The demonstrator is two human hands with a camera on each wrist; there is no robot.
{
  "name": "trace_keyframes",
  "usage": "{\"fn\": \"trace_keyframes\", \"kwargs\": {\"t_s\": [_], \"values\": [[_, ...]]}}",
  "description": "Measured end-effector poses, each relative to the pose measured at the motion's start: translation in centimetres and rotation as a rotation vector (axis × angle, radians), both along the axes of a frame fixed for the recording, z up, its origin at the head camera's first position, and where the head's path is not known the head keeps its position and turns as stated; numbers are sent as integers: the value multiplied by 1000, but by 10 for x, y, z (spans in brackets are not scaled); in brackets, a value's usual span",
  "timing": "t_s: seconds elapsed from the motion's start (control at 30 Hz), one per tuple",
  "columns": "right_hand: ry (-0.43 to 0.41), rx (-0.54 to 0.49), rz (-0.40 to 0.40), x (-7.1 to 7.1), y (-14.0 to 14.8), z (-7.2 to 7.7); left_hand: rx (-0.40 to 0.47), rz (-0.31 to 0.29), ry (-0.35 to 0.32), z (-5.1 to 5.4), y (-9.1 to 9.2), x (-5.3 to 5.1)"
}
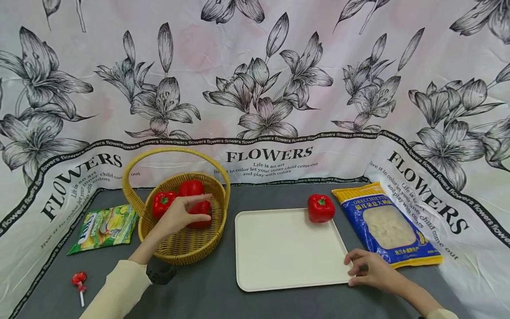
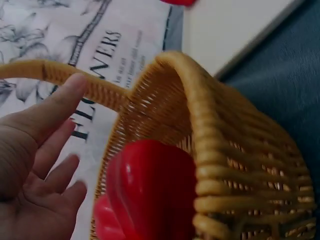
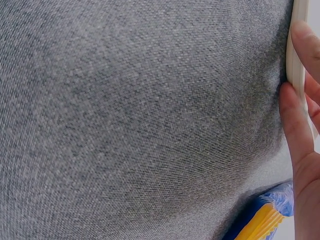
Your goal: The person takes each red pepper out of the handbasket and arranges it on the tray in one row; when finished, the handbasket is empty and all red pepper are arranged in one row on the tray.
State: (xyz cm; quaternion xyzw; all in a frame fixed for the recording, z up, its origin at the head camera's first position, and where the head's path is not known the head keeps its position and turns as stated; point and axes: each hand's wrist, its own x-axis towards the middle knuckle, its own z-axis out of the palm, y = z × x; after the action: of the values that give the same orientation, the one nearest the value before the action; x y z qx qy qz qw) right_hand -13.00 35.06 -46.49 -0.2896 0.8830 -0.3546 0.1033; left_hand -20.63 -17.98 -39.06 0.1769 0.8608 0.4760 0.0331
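Observation:
My left hand (image 1: 181, 215) is over the wicker basket (image 1: 187, 254), thumb and forefinger spread apart with nothing between them. Several red bell peppers (image 1: 191, 188) lie in the basket; one pepper (image 2: 150, 187) appears large beside the hand (image 2: 37, 155) in the left wrist view. Another red bell pepper (image 1: 321, 208) sits on the cream tray (image 1: 288, 252) at its far right corner. At the tray's right edge, my right hand (image 1: 372, 270) holds the rim with bent fingers and thumb; the right wrist view shows these fingertips against the rim (image 3: 296, 55).
A green snack bag (image 1: 105, 228) lies left of the basket, with a red lollipop (image 1: 79, 281) nearer the front. Right of the tray lies a blue and yellow pasta bag (image 1: 390, 226). The basket's tall handle (image 1: 175, 150) arches over its far side. Flower-printed cloth hangs behind.

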Motion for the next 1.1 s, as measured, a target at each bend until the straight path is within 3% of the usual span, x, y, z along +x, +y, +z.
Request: {"fn": "trace_keyframes", "kwargs": {"t_s": [0.17, 0.33, 0.57, 0.83, 1.1], "values": [[2, -6, 6, -1, 0, -1, -205, 24, 12, -9, -1, -11], [22, -5, 8, -1, 0, -1, -282, 28, 19, -16, 1, -18], [-2, -1, 2, -1, -1, 0, -285, 111, 15, -20, 0, -22], [18, -7, 1, -1, 1, -1, -238, 142, -35, -13, -9, -25], [15, 0, -2, -1, 1, 0, -137, 165, -163, -9, -17, -23]]}}
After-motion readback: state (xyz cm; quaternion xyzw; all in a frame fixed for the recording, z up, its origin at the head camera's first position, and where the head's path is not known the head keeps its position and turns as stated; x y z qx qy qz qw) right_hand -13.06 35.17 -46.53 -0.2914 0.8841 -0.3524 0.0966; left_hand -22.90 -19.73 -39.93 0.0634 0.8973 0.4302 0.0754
